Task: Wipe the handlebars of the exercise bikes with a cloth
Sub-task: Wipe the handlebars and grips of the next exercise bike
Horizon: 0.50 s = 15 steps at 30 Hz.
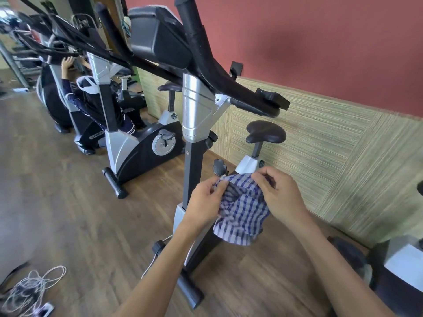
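Below the handlebars (229, 83) of the nearest exercise bike (196, 115), I am holding a blue-and-white checked cloth (242, 209) between both hands, well under the black bars and in front of the bike's dark upright post. I am pinching the cloth's upper left edge with my left hand (206, 202), thumb and forefinger curled onto the fabric. I am gripping the upper right edge with my right hand (279, 195), fingers bent over the bunched material. The rest of the cloth is hanging loose beneath my hands, touching nothing on the bike that I can make out. A black saddle (265, 131) is standing beyond my right hand, near the woven wall panel (332, 145). A second bike (142, 143) is standing further along the wooden floor (68, 213), and a tangle of white cord (32, 287) is lying at the lower left.
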Tool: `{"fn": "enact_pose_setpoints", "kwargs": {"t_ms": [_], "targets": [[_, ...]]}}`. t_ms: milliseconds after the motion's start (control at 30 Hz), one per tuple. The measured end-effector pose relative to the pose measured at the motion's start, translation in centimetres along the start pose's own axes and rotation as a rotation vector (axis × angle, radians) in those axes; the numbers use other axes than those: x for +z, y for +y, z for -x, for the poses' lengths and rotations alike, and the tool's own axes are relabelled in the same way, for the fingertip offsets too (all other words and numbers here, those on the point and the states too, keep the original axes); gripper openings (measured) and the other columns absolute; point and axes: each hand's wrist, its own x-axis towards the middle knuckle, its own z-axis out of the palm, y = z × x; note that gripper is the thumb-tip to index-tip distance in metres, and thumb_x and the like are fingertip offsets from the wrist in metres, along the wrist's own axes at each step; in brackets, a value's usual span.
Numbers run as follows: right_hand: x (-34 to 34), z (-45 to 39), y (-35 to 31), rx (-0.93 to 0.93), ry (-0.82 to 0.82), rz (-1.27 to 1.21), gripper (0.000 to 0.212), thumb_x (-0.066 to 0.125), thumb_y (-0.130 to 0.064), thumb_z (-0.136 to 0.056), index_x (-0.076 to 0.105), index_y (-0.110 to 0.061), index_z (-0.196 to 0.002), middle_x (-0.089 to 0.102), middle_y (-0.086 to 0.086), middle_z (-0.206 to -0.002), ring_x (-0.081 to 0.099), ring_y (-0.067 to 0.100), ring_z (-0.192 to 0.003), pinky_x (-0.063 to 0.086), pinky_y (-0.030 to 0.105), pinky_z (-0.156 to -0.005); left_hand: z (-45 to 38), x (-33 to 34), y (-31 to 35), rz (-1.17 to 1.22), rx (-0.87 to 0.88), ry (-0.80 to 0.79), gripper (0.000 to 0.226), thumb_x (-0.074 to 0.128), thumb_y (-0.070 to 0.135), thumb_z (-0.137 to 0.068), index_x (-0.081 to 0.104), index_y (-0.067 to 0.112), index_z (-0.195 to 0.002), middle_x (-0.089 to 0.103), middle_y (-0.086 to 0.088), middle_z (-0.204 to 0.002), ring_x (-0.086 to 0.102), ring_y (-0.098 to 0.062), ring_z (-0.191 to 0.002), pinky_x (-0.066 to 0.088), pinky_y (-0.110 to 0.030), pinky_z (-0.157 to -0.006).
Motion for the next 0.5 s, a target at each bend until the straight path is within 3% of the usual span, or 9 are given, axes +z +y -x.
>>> {"fn": "enact_pose_setpoints", "kwargs": {"t_ms": [100, 200, 267, 367, 433, 500], "targets": [[-0.3, -0.3, -0.4, -0.064, 0.011, 0.025, 0.024, 0.056, -0.032, -0.103, 0.063, -0.025, -0.082, 0.063, 0.010, -0.072, 0.055, 0.028, -0.066, 0.041, 0.032, -0.058, -0.4, -1.0, 0.4, -0.085, 0.130, 0.113, 0.042, 0.059, 0.040, -0.100, 0.056, 0.005, -0.076, 0.054, -0.003, -0.064, 0.045, -0.011, -0.060, 0.038, -0.027, -0.057], [-0.7, -0.8, -0.3, -0.053, -0.027, 0.025, 0.023, 0.052, -0.042, -0.102, 0.062, -0.027, -0.088, 0.066, -0.004, -0.071, 0.055, 0.021, -0.063, 0.040, 0.032, -0.058, -1.0, -2.0, 1.1, -0.156, 0.205, 0.126, 0.046, 0.058, 0.041, -0.100, 0.054, 0.003, -0.076, 0.052, -0.001, -0.066, 0.044, -0.010, -0.062, 0.037, -0.025, -0.058], [-1.0, -1.1, -0.3, -0.020, -0.104, 0.024, 0.028, 0.051, -0.051, -0.098, 0.062, -0.026, -0.093, 0.060, -0.018, -0.066, 0.050, 0.008, -0.059, 0.038, 0.023, -0.056, -1.4, -2.3, 1.7, -0.146, 0.208, 0.079, 0.047, 0.053, 0.043, -0.102, 0.056, 0.002, -0.081, 0.054, 0.000, -0.071, 0.047, -0.008, -0.065, 0.041, -0.026, -0.063], [-1.5, -1.6, -0.4, 0.018, -0.211, -0.011, 0.022, 0.063, -0.045, -0.095, 0.066, -0.023, -0.099, 0.061, -0.020, -0.064, 0.053, 0.000, -0.058, 0.042, 0.016, -0.058, -1.9, -2.7, 2.8, -0.149, 0.215, -0.033, 0.037, 0.052, 0.043, -0.103, 0.058, 0.015, -0.081, 0.057, 0.009, -0.072, 0.054, -0.004, -0.066, 0.047, -0.023, -0.067], [-2.0, -2.0, -0.4, 0.026, -0.253, -0.020, 0.018, 0.073, -0.038, -0.091, 0.069, -0.024, -0.102, 0.073, -0.012, -0.084, 0.069, 0.005, -0.074, 0.054, 0.021, -0.068, -2.1, -3.3, 3.5, -0.176, 0.184, -0.138, 0.028, 0.060, 0.042, -0.100, 0.060, 0.018, -0.085, 0.063, 0.008, -0.075, 0.061, -0.005, -0.067, 0.051, -0.023, -0.067], [-2.4, -2.7, -0.3, 0.005, -0.251, 0.021, 0.013, 0.074, -0.034, -0.092, 0.071, -0.023, -0.098, 0.073, 0.000, -0.092, 0.071, 0.014, -0.083, 0.055, 0.031, -0.074, -2.8, -4.4, 3.7, -0.269, 0.114, -0.248, 0.028, 0.064, 0.041, -0.097, 0.064, 0.014, -0.091, 0.071, -0.001, -0.083, 0.069, -0.010, -0.074, 0.056, -0.026, -0.073]]}}
